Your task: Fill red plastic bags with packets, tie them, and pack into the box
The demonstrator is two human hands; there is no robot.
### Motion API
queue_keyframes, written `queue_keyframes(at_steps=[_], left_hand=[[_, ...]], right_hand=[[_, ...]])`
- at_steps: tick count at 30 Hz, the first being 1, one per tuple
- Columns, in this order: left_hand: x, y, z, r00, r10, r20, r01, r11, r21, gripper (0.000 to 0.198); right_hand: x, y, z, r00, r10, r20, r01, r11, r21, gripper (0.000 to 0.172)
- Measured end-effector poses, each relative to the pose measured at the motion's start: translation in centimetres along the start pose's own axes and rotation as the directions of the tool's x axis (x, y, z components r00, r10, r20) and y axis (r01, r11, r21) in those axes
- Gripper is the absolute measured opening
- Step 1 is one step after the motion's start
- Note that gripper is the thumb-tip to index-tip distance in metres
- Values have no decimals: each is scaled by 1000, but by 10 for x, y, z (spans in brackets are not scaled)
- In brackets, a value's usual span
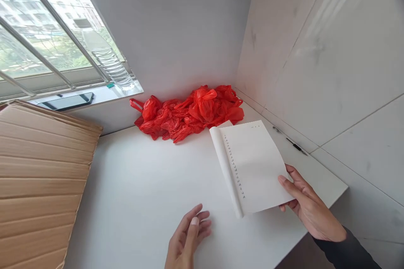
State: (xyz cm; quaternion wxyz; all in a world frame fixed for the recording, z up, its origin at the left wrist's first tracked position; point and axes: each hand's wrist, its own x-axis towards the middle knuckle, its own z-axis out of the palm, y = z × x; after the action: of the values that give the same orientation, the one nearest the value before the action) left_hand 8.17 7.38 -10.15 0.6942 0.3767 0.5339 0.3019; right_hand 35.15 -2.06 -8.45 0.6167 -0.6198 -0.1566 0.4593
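The right hand (311,206) pinches a notebook (259,168) at its near right corner, thumb over a page with handwriting down its left margin. The left hand (186,241) holds nothing, its fingers loosely curled left of the notebook. Beyond both hands' fingers, crumpled red plastic bags (202,111) lie on the white surface (135,189); beyond the right fingers lies a black pen (296,146). Left of the left fingers stands corrugated cardboard (38,185), with a phone (67,101) and clear bottle (109,59) farther off on the windowsill (101,96).
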Motion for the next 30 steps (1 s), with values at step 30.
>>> queue_keyframes(at_steps=[30], left_hand=[[6,8,36,877,-201,436,447,675,-587,45]], right_hand=[[-26,11,41,987,112,116,-117,992,37,47]])
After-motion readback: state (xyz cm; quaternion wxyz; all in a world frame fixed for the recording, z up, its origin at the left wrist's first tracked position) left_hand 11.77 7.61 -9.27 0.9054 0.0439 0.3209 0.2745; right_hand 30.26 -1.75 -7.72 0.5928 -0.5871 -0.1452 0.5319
